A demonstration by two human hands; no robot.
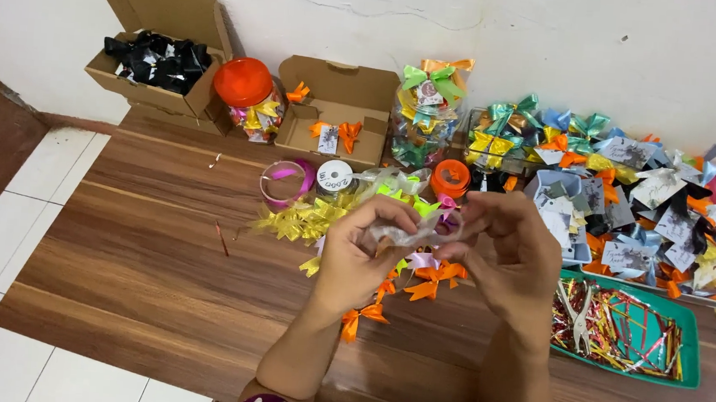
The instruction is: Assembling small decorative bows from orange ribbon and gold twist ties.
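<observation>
My left hand and my right hand are raised together over the middle of a low wooden table. Between their fingertips both pinch one piece of pale silvery ribbon, which is folded and partly hidden by my fingers. Under my hands lie small orange ribbon bows, and a spread of yellow ribbon bows lies just left of them. Ribbon spools in pink, white and orange stand behind.
An open cardboard box of black bows sits at the far left, beside an orange-lidded jar and a second open box. A clear jar of bows, a heap of mixed bows and a green tray of ribbon scraps fill the right.
</observation>
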